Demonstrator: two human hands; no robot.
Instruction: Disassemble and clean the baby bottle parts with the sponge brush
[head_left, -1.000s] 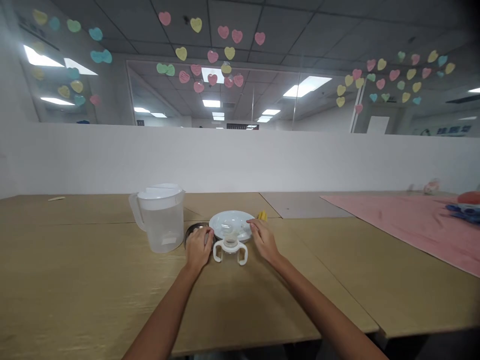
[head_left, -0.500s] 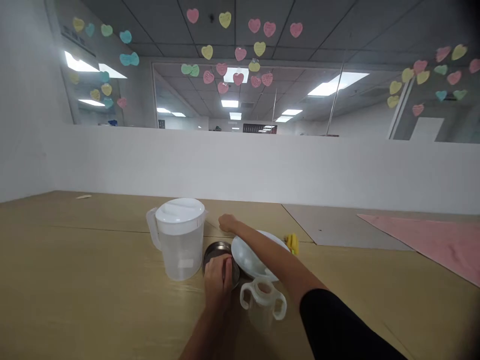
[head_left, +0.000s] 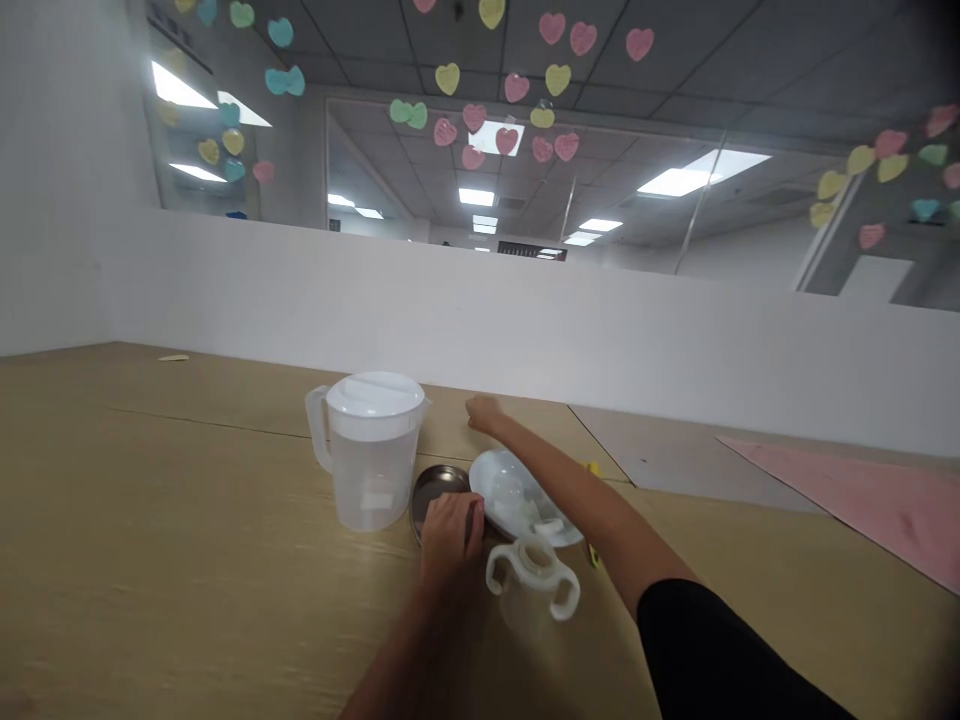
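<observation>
Translucent white plastic for the tall lidded pitcher (head_left: 375,480), upright, with its handle to the left. Just right of the pitcher, a round shallow steel dish (head_left: 442,476), with the left hand (head_left: 454,535) over its near right edge: a narrow downward curl of the fingers, no telling how firm on the rim. Farther right of the pitcher, a glossy white round plate (head_left: 495,495), bearing a small white piece (head_left: 550,526). Right of the pitcher and nearer the body, a clear bottle with a white two-handled collar (head_left: 532,574), bare-mouthed, touched by neither hand. Right of the pitcher and beyond the plate, the right hand (head_left: 485,412), apparently curled (too blurred for telling whether tight or holding anything).

Judged from the pose: midway through a reach across the plate. Needed for any next move, probably: forearm clearance over plate and bottle.

Well right of the pitcher, a yellow object (head_left: 593,468), mostly hidden. Under the pitcher, a seamed tan tabletop (head_left: 187,520); far right, a grey panel (head_left: 660,455) and pink cloth (head_left: 862,500). Behind the pitcher, a white low wall (head_left: 300,300), topped by glass with heart-shaped notes (head_left: 516,87).
</observation>
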